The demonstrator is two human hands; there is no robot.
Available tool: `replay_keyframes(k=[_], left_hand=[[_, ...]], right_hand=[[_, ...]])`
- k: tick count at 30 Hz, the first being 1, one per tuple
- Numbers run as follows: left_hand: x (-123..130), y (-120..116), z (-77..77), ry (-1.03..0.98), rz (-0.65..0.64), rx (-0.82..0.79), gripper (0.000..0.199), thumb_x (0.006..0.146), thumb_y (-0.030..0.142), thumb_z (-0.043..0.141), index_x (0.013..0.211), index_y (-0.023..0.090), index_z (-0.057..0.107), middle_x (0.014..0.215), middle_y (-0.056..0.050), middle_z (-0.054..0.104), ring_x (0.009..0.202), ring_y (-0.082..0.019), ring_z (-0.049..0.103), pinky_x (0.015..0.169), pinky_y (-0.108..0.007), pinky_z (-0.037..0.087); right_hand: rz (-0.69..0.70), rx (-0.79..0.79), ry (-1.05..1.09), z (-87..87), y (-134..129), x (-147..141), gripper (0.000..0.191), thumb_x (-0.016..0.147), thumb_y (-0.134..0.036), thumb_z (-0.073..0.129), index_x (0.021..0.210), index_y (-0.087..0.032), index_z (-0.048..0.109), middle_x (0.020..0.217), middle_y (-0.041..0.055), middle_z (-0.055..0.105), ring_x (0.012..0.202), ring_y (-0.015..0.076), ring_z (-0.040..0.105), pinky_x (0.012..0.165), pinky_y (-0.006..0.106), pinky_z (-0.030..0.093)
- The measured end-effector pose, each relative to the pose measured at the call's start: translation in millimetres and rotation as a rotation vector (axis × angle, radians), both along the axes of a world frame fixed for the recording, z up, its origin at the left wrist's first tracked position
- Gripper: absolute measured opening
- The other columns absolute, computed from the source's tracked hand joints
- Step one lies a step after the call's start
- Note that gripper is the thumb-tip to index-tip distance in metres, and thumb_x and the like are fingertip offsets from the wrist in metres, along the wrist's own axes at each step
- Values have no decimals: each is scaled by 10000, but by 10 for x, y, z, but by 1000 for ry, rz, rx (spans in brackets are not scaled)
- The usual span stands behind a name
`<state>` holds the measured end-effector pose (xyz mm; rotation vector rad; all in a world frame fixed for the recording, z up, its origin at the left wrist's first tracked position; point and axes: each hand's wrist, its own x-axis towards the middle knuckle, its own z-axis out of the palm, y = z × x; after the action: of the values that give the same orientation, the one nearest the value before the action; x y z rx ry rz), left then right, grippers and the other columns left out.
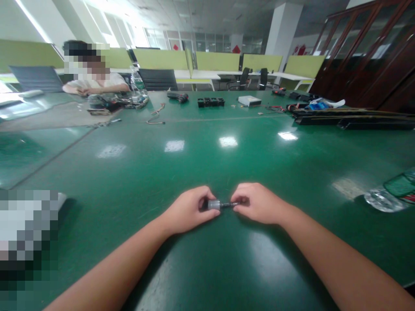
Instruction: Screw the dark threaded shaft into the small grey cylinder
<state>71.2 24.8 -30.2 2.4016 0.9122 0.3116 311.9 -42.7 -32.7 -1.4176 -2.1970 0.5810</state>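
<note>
Between my hands, low over the green table, is a small grey cylinder with a thin dark shaft extending to the right. My left hand grips the cylinder between thumb and fingers. The fingers of my right hand pinch the far end of the shaft, whose tip is partly hidden by them. The cylinder and shaft lie in one roughly level line.
A clear bottle lies at the right. Far back are a power tool, a black block, a silver box, a cable and dark strips. A person sits at the back left.
</note>
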Motion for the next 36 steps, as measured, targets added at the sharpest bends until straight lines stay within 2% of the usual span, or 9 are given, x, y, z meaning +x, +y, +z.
replay_keyframes(k=[21,29,36], left_hand=[[-13,-1,-2,19,-5,14,280,822,453,673,925,197,631,740,13,577,655,-152,523,591,-247,366],[-19,3,-12,24,-5,11,299,824,468,673,932,192,630,736,14,575,653,-154,518,589,-246,357],[-18,6,-31,25,0,5,292,822,465,679,928,197,626,738,19,578,656,-152,526,591,-246,359]], right_hand=[[-14,-50,-55,33,-1,101,104,817,-177,700,908,-207,742,843,18,670,764,138,588,683,262,421],[-2,-58,-121,50,-1,180,110,841,-203,684,931,-219,745,909,28,677,845,162,600,757,287,431],[-24,-53,-110,44,-8,179,93,847,-214,681,925,-220,732,882,13,666,802,146,585,718,272,424]])
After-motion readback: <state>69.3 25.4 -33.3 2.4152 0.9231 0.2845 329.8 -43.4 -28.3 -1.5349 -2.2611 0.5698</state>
